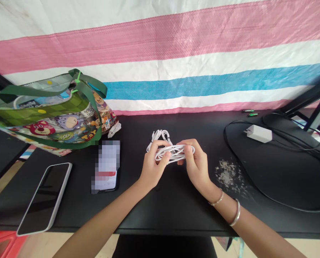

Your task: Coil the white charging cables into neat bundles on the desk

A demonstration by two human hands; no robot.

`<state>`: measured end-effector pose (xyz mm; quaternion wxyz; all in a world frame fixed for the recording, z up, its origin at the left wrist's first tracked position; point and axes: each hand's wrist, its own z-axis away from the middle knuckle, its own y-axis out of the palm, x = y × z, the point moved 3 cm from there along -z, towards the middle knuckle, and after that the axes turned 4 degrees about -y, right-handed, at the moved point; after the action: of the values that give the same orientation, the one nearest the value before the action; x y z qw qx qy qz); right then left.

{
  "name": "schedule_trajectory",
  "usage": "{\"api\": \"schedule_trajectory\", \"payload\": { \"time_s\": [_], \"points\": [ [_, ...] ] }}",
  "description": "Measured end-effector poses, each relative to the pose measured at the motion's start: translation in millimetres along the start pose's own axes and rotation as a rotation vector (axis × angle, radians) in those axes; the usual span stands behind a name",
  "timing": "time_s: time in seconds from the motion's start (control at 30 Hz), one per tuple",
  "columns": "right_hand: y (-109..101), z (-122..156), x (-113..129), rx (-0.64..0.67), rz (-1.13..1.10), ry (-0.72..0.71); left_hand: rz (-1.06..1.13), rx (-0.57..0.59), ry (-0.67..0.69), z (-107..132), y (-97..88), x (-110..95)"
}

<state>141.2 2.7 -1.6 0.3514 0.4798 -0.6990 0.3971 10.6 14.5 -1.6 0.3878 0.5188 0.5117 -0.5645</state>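
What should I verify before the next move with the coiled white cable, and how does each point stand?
1. Left hand grips the white coil: ok, thumb on top.
2. Right hand grips the coil's other end: ok.
3. Coil tied: cannot tell, the hands cover parts of it.
4. Second white cable bundle not touching the hands: cannot tell, it lies just beyond the left hand.
5. Lit phone and dark phone out of the way: ok, both lie left of the hands.
6. Tabletop free of debris: not ok, pale crumbs lie right of the right hand.
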Motion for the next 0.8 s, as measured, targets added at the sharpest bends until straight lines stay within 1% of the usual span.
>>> {"api": "schedule_trajectory", "payload": {
  "time_s": [0.1,0.23,0.33,0.5,0.8],
  "points": [
    [1.1,0.8,0.3,0.017,-0.014,-0.006,-0.025,-0.046,0.015,-0.2,-2.8,0.5],
    [2.0,-0.5,-0.7,0.047,-0.085,0.02,-0.034,-0.051,0.031,-2.0,-5.4,-0.5],
    [3.0,-1.6,-2.1,0.07,-0.137,0.055,-0.038,-0.055,0.016,-3.5,-6.1,-0.1],
    [4.9,-2.5,-2.7,0.107,-0.19,0.092,-0.045,-0.027,-0.021,-4.5,-5.6,1.6],
    [5.2,-2.4,-6.4,0.101,-0.226,0.127,-0.04,0.0,-0.032,-5.6,-4.0,2.4]
  ]
}}
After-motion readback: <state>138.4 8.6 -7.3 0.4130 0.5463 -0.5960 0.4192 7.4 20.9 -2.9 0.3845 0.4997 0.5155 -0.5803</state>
